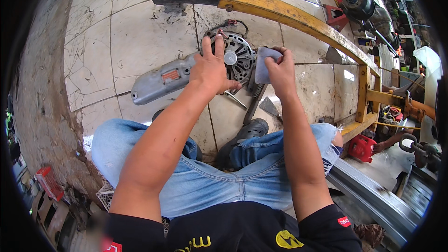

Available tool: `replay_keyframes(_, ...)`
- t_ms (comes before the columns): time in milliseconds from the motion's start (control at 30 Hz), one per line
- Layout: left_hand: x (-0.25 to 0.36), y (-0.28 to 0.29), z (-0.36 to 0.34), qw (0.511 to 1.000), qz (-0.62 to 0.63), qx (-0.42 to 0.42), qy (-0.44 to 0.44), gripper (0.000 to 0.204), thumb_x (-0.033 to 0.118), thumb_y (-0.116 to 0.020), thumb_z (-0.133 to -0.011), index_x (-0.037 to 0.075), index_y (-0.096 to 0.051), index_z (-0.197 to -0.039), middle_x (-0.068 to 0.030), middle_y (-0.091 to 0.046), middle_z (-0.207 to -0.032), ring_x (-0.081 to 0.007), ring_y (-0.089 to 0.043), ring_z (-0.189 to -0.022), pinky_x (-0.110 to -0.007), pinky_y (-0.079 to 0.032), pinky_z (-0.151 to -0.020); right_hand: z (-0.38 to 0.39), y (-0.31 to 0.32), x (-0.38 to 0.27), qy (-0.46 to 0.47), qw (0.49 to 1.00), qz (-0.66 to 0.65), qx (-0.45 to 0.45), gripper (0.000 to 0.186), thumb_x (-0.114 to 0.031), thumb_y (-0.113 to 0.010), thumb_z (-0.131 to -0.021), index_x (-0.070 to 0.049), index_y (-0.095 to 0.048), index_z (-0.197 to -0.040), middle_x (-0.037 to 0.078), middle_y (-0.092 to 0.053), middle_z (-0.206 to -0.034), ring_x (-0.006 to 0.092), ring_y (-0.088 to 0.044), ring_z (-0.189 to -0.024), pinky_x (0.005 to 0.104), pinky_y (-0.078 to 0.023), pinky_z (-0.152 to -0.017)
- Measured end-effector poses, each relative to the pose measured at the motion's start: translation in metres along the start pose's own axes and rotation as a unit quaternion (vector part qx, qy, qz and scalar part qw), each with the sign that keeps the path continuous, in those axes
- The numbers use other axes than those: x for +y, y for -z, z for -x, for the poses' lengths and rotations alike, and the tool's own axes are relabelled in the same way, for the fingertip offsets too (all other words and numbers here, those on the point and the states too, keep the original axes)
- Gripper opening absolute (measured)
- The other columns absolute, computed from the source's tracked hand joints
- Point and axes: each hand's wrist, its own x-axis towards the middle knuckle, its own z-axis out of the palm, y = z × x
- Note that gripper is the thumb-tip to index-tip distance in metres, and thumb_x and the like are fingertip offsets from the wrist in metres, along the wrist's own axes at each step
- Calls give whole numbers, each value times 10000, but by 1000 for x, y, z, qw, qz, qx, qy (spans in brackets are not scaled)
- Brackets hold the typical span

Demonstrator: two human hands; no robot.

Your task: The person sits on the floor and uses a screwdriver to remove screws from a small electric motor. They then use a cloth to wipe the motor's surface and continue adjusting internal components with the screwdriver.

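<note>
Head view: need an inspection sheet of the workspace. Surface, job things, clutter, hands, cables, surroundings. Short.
Surface: tiled floor, cracked and stained.
Job things: alternator-like unit on the floor, its slotted face up; grey sheet, possibly sandpaper, at its right.
Clutter: grey metal cover to the left; scraper and slim metal shaft nearer the person.
Hands: left hand spreads its fingers on the unit; right hand pinches the sheet.
Cables: dark cable at the unit's far edge; where it ends is unclear.
Surroundings: yellow steel frame beyond and right; steel channel lower right.
</note>
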Motion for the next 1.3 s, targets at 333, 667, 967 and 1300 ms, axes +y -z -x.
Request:
replay_keyframes(333,3,3,-2,999,-2,-18,36,1432,602,-895,-575,98,-15,-1587,-213,-116,-1592,-440,-511,-1221,-450,-529,-975,26,-13,-1,105,981,159,-33,359,-93,-672,-891,-41,-576,-1233,201,-710,-969,324,-709,-887,395,-543,-774)
replay_keyframes(667,6,5,-1,999,-1,-26,42,1424,587,-898,-581,93,-18,-1586,-219,-121,-1588,-449,-507,-1227,-454,-528,-973,9,-16,-14,196,962,187,-45,226,-65,-640,-895,-58,-671,-1119,176,-700,-1021,364,-681,-923,401,-534,-807)
replay_keyframes(967,2,4,0,1000,6,-13,14,1438,651,-869,-576,61,-24,-1578,-284,-136,-1571,-495,-522,-1217,-472,-494,-1016,-15,-1,-19,212,950,188,-132,284,-50,-619,-861,-120,-728,-1114,163,-653,-986,375,-635,-954,445,-508,-851)
replay_keyframes(1300,1,3,-1,1000,7,-14,12,1460,677,-865,-540,65,-42,-1578,-282,-144,-1568,-501,-521,-1216,-473,-494,-1021,2,-6,-9,282,927,231,-94,318,-103,-661,-829,-106,-674,-1146,202,-599,-1196,392,-611,-1060,440,-502,-896)
